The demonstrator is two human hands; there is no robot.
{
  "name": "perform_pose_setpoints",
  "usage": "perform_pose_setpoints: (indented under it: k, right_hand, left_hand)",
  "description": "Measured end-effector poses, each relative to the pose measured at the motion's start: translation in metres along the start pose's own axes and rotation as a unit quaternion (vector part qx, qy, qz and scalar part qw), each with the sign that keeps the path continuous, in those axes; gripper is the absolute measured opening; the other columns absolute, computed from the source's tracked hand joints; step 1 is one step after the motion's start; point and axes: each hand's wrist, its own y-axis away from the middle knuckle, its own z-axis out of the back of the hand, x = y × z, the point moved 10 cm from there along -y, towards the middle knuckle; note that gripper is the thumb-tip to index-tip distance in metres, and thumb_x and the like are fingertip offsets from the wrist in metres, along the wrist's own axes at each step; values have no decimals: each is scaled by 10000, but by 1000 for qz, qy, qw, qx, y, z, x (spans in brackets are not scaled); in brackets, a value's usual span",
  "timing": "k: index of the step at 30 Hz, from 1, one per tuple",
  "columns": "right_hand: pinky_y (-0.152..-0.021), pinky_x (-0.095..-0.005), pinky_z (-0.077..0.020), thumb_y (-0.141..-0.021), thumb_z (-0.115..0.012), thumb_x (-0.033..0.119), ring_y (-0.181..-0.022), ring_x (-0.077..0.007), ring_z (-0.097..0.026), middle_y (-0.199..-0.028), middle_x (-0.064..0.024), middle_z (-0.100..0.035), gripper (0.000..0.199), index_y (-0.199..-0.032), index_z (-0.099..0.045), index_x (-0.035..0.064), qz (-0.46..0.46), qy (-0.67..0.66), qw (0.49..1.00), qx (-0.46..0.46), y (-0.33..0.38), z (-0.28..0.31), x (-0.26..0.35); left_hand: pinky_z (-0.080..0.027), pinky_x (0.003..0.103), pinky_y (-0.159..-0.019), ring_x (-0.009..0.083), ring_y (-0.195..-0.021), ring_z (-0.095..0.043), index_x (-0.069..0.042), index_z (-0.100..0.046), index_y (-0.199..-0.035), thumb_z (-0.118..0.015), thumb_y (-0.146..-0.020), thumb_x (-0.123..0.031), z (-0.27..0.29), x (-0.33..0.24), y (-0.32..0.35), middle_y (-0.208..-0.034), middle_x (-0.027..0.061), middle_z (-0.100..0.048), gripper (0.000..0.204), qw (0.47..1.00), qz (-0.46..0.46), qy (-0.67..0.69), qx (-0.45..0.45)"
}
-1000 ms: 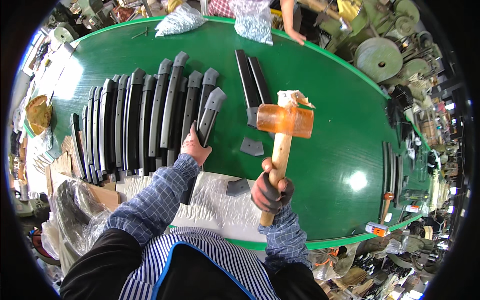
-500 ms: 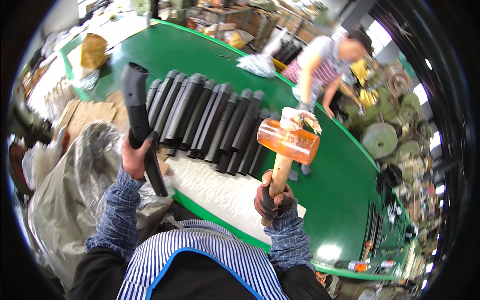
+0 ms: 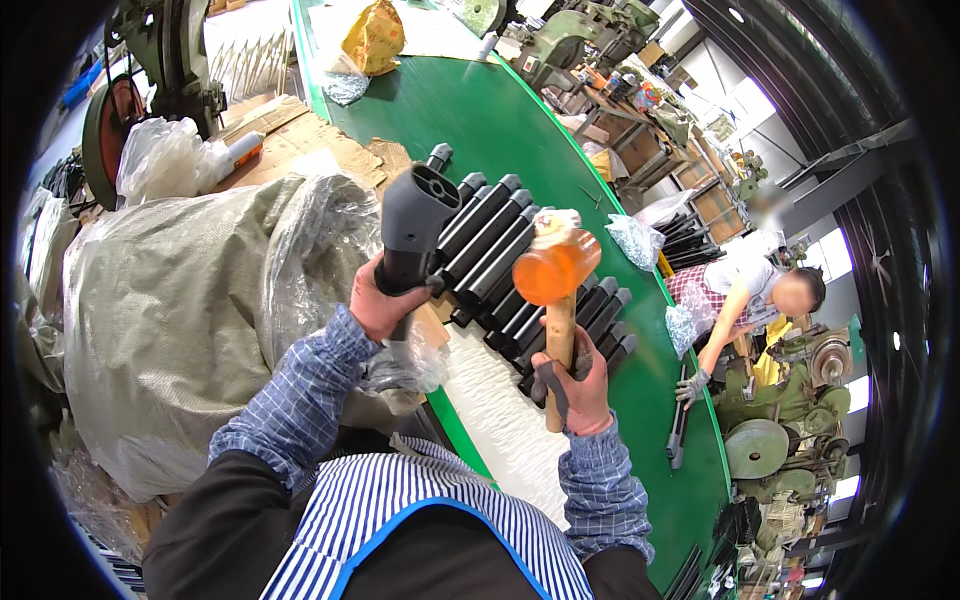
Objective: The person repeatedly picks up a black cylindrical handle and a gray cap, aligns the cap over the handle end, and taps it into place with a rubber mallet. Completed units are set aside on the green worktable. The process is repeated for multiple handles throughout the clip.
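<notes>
My left hand (image 3: 383, 303) is wrapped round a black tube with a flared grey end piece (image 3: 415, 215), held upright with its hollow end toward me. In my right hand (image 3: 580, 385) is the wooden handle of a mallet (image 3: 550, 275). Its head is translucent orange, slightly blurred, with something whitish and ragged on its far side. The mallet head is raised to the right of the tube, apart from it. Behind both hands lie several similar black tubes with grey ends (image 3: 487, 240), side by side, partly hidden by the mallet.
The tubes rest on a green table (image 3: 450, 105) and a white rippled sheet (image 3: 500, 400). A large plastic-wrapped sack (image 3: 180, 300) fills the left. Across the table, a co-worker's gloved hand (image 3: 692, 387) touches a dark tube. Cardboard (image 3: 280, 145) and a yellow bag (image 3: 373, 38) lie beyond.
My view has swung left, bringing more of the sack into sight. The held tube has tipped its grey end toward me, and tube and mallet are closer together. The co-worker's hand now touches a tube.
</notes>
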Motion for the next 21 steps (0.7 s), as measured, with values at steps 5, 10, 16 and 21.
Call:
perform_pose_setpoints:
  k: [5,10,16,21]
  right_hand:
    - [-735,-277,-529,-831,-759,93,-793,-118,-629,-950,-92,-669,504,-1276,-546,-13,95,184,971,-123,9,5,21]
    - [-849,-346,-530,-837,-732,108,-983,-299,-682,-1087,-204,-665,534,-1324,-532,22,144,274,940,-147,25,22,32]
    - [-821,-302,-516,-839,-733,68,-901,-168,-650,-1023,-143,-670,516,-1308,-530,-11,146,280,928,-199,48,64,30]
    - [-787,-378,-533,-862,-711,128,-918,-347,-677,-1046,-217,-654,484,-1289,-526,-7,142,276,924,-224,63,85,15]
  left_hand:
    - [-559,323,-761,168,-796,-669,31,-586,-1154,-716,-745,-4,-56,-41,7,-884,77,-674,430,958,18,285,5]
    - [-566,327,-729,168,-763,-670,36,-568,-1224,-711,-763,9,-118,-44,0,-901,80,-675,483,946,90,310,43]
    - [-569,317,-719,171,-774,-681,15,-594,-1127,-711,-764,51,-174,-28,2,-951,75,-675,383,956,117,257,80]
    - [-563,334,-620,194,-673,-650,40,-508,-1265,-696,-788,20,-203,-18,7,-856,65,-600,513,964,97,226,104]
